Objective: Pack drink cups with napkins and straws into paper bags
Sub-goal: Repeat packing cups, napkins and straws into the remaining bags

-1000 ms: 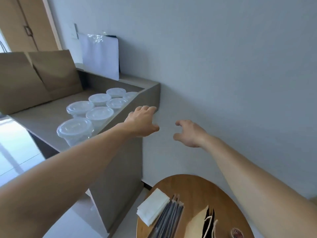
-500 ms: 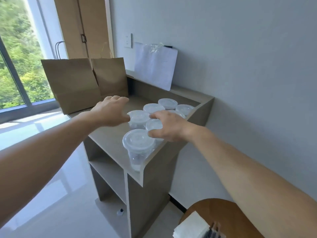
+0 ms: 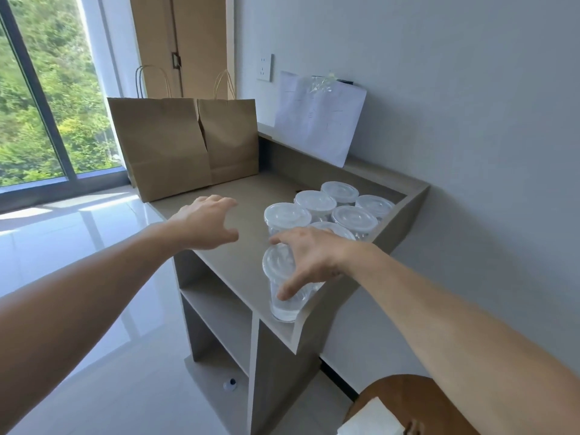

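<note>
Several clear lidded drink cups (image 3: 315, 204) stand clustered at the right end of a grey counter (image 3: 248, 199). The nearest cup (image 3: 284, 307) sits at the counter's front corner. My right hand (image 3: 310, 259) is spread over its lid, with the thumb down against its side and the fingers not closed around it. My left hand (image 3: 207, 222) hovers open above the bare counter, left of the cups. Two brown paper bags (image 3: 163, 146) with handles stand upright at the counter's far left end. White napkins (image 3: 370, 423) lie on a round wooden table (image 3: 417, 394) at the bottom right.
A white flat bag (image 3: 320, 117) leans on the wall behind the cups. The counter has a raised rim on its right side and open shelves (image 3: 216, 306) below. A small cap (image 3: 230, 384) lies on the tiled floor. A large window is at the left.
The view has swung left from the wall and round table to the counter. Both hands moved over it, and my right hand dropped from the second cup onto the nearest one.
</note>
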`<state>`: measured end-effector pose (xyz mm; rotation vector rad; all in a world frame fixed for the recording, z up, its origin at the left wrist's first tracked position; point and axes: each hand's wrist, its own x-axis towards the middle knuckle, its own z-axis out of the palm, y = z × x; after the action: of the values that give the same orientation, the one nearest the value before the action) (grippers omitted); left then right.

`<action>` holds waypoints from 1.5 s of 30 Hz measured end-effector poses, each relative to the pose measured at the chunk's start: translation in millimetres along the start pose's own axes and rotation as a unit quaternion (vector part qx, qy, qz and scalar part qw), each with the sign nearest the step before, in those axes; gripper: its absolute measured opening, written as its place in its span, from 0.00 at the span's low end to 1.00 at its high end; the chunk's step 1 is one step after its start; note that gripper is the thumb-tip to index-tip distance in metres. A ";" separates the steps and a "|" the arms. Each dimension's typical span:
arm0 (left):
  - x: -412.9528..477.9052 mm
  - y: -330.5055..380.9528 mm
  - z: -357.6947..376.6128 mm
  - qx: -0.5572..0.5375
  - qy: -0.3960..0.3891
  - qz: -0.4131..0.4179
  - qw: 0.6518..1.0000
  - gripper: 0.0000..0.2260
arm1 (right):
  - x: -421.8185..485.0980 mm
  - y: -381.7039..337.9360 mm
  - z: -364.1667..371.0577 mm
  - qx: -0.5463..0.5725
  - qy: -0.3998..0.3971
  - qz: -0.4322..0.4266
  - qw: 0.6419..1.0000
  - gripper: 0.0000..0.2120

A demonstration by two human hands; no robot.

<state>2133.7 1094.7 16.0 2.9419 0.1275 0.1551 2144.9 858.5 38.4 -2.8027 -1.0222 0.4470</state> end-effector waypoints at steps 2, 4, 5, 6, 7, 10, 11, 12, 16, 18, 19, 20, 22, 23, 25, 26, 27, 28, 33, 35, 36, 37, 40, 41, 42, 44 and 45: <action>6.0 4.7 -6.3 -0.008 0.020 0.010 1.000 0.33 | -1.6 0.9 -2.5 0.018 0.018 -0.003 1.000 0.49; 11.6 11.5 -15.3 -0.013 0.041 0.019 0.999 0.32 | -7.5 3.1 -13.7 0.056 0.047 -0.012 0.997 0.47; 14.7 15.7 -20.5 -0.013 0.050 0.025 0.998 0.32 | -12.4 4.7 -22.0 0.080 0.064 -0.018 0.995 0.46; 18.0 20.4 -26.0 -0.012 0.057 0.034 0.998 0.32 | -18.6 6.8 -31.4 0.102 0.084 -0.022 0.991 0.46; 21.4 26.0 -31.2 -0.013 0.065 0.043 0.997 0.32 | -26.4 9.5 -40.9 0.120 0.103 -0.022 0.987 0.45; 32.4 49.5 -43.9 -0.023 0.085 0.069 0.994 0.31 | -54.8 21.3 -65.6 0.132 0.157 -0.014 0.979 0.46; 36.3 59.9 -46.7 -0.025 0.088 0.082 0.992 0.31 | -65.4 26.3 -71.7 0.131 0.171 -0.010 0.976 0.46; 40.0 71.9 -48.5 -0.025 0.091 0.098 0.991 0.31 | -76.5 32.4 -76.9 0.134 0.185 -0.005 0.974 0.45; 52.7 133.8 -47.6 -0.032 0.088 0.178 0.980 0.31 | -127.7 67.3 -90.9 0.154 0.245 0.044 0.956 0.44; 55.5 170.1 -41.3 -0.032 0.077 0.221 0.972 0.30 | -157.5 86.8 -91.3 0.161 0.268 0.079 0.947 0.46; 55.9 188.5 -36.5 -0.031 0.070 0.237 0.969 0.29 | -172.6 96.5 -89.4 0.163 0.273 0.098 0.943 0.46; 55.5 207.4 -31.0 -0.030 0.064 0.250 0.966 0.29 | -187.2 106.5 -86.1 0.163 0.276 0.116 0.940 0.46; 51.6 246.6 -17.0 -0.031 0.050 0.275 0.960 0.30 | -215.2 128.3 -74.4 0.160 0.276 0.156 0.935 0.45; 47.4 266.3 -8.4 -0.032 0.039 0.286 0.957 0.30 | -228.5 139.6 -66.0 0.153 0.276 0.177 0.932 0.44; 35.4 305.2 13.9 -0.032 0.016 0.307 0.951 0.31 | -254.9 162.3 -45.9 0.131 0.271 0.222 0.927 0.45; 28.2 322.3 27.4 -0.029 0.002 0.316 0.948 0.32 | -267.2 172.9 -34.0 0.122 0.264 0.242 0.926 0.46; 20.0 338.0 42.7 -0.028 -0.018 0.326 0.945 0.32 | -278.9 183.0 -21.3 0.119 0.255 0.259 0.924 0.46; 10.5 353.4 60.6 -0.029 -0.042 0.334 0.941 0.33 | -291.4 193.3 -7.5 0.121 0.247 0.275 0.921 0.47; -48.7 411.2 160.2 -0.013 -0.169 0.347 0.923 0.33 | -344.5 240.4 63.7 0.149 0.202 0.330 0.910 0.49; -74.3 428.1 199.0 0.000 -0.222 0.341 0.914 0.32 | -358.6 255.2 91.7 0.153 0.185 0.341 0.909 0.49; -86.5 434.4 216.8 0.003 -0.247 0.339 0.908 0.31 | -364.0 261.7 105.1 0.153 0.180 0.345 0.909 0.49; -98.7 439.3 233.5 0.005 -0.273 0.339 0.900 0.30 | -368.5 267.4 118.1 0.153 0.176 0.348 0.908 0.49; -136.0 443.9 279.7 0.030 -0.345 0.331 0.878 0.32 | -378.4 281.1 153.7 0.166 0.165 0.356 0.905 0.49; -147.8 442.3 294.4 0.041 -0.373 0.322 0.869 0.35 | -380.6 284.4 164.2 0.171 0.163 0.356 0.904 0.49; -158.9 440.1 307.6 0.048 -0.404 0.310 0.859 0.39 | -382.1 287.2 173.5 0.175 0.160 0.356 0.904 0.49; -176.7 432.9 329.8 0.050 -0.481 0.281 0.829 0.46 | -383.3 290.9 189.7 0.180 0.159 0.356 0.903 0.49; -184.9 430.3 338.3 0.044 -0.517 0.265 0.813 0.49 | -383.5 291.9 196.7 0.184 0.160 0.357 0.902 0.49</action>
<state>2021.0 593.1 -247.6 2.5997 -0.8426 -1.3685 1981.3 391.2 -122.2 -2.6686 0.1752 0.1911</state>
